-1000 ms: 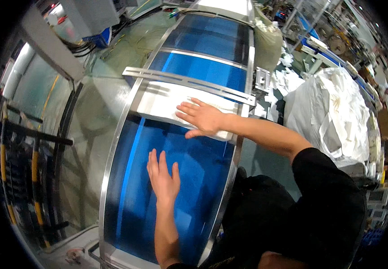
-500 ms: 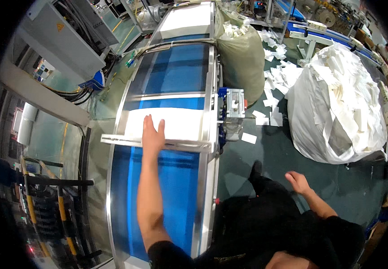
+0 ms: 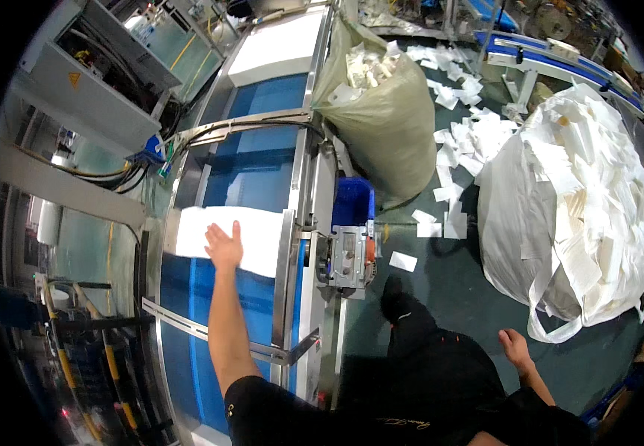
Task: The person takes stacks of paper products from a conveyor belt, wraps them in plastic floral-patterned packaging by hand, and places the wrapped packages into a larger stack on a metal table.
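My left hand (image 3: 224,247) lies spread, palm down, on the near part of a white stack of flat sheet material (image 3: 259,236). The stack rests across a blue conveyor belt (image 3: 251,167), just past a metal crossbar (image 3: 210,325) that my left forearm reaches over. Nothing is gripped in that hand. Low beside my body, to the right of the conveyor, hangs my right hand (image 3: 514,346); its fingers look loosely curled with nothing visible in them, though their tips are hidden.
Farther up the conveyor sits another white stack (image 3: 277,44). A motor unit (image 3: 350,256) juts from the conveyor's right side. A greenish sack (image 3: 393,126) and a large white bag of scraps (image 3: 515,215) stand on the floor, with loose white pieces (image 3: 478,137) scattered between them.
The white stack has shifted farther up the belt, away from the crossbar, with my left hand following it. My view has moved forward, and my right hand still hangs at my side.
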`<move>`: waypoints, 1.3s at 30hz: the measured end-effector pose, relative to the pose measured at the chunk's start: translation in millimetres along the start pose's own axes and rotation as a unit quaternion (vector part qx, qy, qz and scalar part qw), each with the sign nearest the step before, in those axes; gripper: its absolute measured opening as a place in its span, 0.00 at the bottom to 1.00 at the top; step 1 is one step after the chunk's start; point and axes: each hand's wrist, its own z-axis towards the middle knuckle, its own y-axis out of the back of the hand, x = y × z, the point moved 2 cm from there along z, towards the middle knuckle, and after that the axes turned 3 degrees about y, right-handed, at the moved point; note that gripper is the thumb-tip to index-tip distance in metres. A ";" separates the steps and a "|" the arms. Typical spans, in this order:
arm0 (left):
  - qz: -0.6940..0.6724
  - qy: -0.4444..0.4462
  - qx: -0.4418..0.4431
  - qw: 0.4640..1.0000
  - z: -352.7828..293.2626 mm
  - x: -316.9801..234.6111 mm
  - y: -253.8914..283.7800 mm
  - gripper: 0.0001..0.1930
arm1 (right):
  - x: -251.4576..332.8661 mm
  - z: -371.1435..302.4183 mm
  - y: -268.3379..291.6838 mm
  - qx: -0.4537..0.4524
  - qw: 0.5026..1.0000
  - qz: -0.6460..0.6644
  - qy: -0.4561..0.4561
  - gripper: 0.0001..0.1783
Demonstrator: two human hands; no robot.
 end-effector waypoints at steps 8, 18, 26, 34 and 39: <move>-0.026 -0.157 -0.023 0.987 -53.9 -106.8 -11.3 0.46 | 72.0 88.6 11.1 0.068 0.996 0.051 0.001 0.28; 0.015 -0.062 -0.027 0.998 14.9 -138.4 -4.6 0.48 | 44.4 102.9 30.0 0.053 0.989 0.132 -0.043 0.26; 0.051 -0.148 0.047 0.987 0.0 -189.2 -22.7 0.44 | -100.8 35.6 -26.9 0.018 0.972 0.047 -0.231 0.36; -0.062 -0.483 -0.212 0.847 -232.1 -490.0 5.0 0.42 | -191.9 -58.9 -62.8 -0.124 0.879 0.277 -0.369 0.38; -0.115 -0.633 -0.190 0.742 -430.4 -626.4 3.5 0.42 | -279.2 -116.5 -25.3 -0.159 0.858 0.287 -0.396 0.34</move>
